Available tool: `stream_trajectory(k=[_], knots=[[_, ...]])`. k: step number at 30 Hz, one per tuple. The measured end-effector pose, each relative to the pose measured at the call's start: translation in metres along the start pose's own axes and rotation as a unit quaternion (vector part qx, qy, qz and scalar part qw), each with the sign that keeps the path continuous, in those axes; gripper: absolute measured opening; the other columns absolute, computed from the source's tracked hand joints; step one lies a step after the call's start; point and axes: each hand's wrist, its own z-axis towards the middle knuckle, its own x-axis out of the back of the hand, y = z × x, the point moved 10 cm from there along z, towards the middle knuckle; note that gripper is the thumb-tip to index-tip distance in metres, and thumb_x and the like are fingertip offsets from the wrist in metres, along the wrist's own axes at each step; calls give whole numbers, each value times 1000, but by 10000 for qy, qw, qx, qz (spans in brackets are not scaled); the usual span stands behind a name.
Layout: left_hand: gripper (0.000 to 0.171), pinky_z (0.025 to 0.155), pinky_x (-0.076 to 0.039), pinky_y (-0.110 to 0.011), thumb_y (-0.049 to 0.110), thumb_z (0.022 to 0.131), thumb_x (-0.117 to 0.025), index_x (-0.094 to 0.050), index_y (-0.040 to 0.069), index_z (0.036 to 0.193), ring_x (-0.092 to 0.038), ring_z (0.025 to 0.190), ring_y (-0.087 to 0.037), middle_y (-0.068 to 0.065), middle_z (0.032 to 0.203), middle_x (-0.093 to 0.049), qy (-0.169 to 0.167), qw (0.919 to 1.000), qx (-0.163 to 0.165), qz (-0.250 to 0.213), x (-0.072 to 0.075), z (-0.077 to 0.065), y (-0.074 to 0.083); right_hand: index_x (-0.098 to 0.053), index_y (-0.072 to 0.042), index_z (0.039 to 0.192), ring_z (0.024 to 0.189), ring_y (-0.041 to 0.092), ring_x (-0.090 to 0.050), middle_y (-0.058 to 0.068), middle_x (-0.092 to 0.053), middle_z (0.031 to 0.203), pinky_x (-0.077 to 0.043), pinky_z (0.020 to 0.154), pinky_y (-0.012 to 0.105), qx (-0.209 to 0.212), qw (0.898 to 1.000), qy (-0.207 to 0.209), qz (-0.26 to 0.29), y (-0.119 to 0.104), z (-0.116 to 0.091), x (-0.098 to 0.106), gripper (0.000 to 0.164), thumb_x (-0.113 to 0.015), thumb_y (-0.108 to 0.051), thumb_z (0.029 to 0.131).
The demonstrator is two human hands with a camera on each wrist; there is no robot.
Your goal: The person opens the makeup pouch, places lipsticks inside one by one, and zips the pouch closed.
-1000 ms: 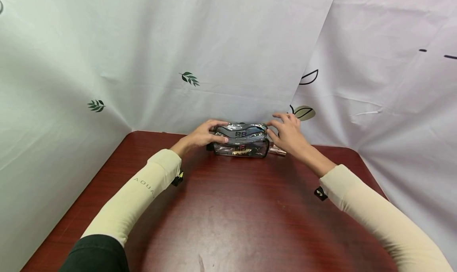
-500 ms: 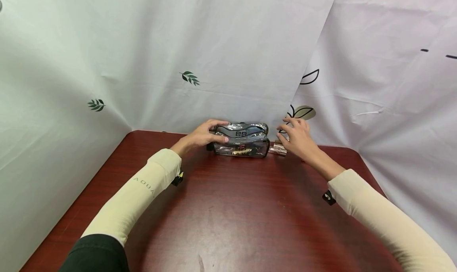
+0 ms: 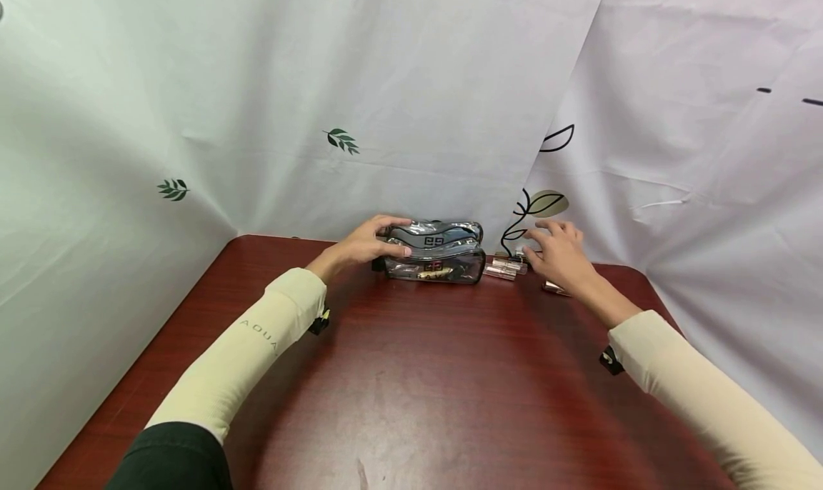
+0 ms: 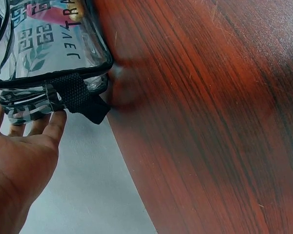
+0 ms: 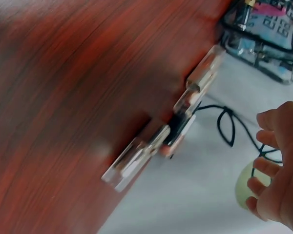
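Observation:
A clear cosmetic bag [image 3: 459, 270] with black trim stands at the table's back edge; a gold item and other small contents show through its front. My left hand [image 3: 361, 247] grips its left end, thumb on the front and fingers at the back. In the left wrist view the fingertips press the bag's clear side beside a black strap [image 4: 75, 92]. To the right, several shiny lipstick-like tubes [image 3: 500, 271] lie by the bag, and another tube [image 3: 554, 288] lies under my right hand [image 3: 566, 258]. That hand hovers with loosely bent fingers, holding nothing.
The dark red wooden table [image 3: 411, 376] has rounded back corners. Behind it hangs a white curtain [image 3: 418, 118] printed with leaves, close against the bag and tubes. A black wrist camera [image 3: 611, 360] sits under the right sleeve.
My right hand has moved from the bag's right end out to the right, uncovering more tubes. My left hand and the bag have stayed put.

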Motion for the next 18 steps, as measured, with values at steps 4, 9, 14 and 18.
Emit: stream_trajectory(k=[4,9,14,18], knots=[[70,124,-29,-56,49,83,-86,-57,39,146,-35,150,-29,2,160,-40,-4,10000,-30,30,0,0,0,-67,-5,130,132,57,-39,28,-52,146,-28,102,71,-268,9993,-258,-12,17,-5,-2,36,-68,-23,99],[70,123,-31,-57,49,83,-85,-57,38,146,-36,148,-29,2,158,-41,30,10000,-55,61,1,0,1,-63,-7,136,133,59,-37,27,-51,148,-27,102,71,-546,9973,-479,-68,36,-9,-6,46,-68,-34,100],[69,123,-31,-57,47,83,-85,-58,38,146,-36,149,-29,2,159,-41,19,10000,-51,30,1,0,1,-66,-5,126,131,59,-37,28,-52,146,-28,102,71,-729,9943,-746,-231,52,-14,-12,36,-63,-31,101],[70,123,-30,-57,46,84,-85,-58,37,147,-36,149,-30,1,159,-40,-5,10000,-56,-9,0,-1,1,-67,-5,110,128,61,-36,29,-54,140,-28,99,73,-704,9890,-1231,-427,58,-19,-17,25,-63,-22,92]])
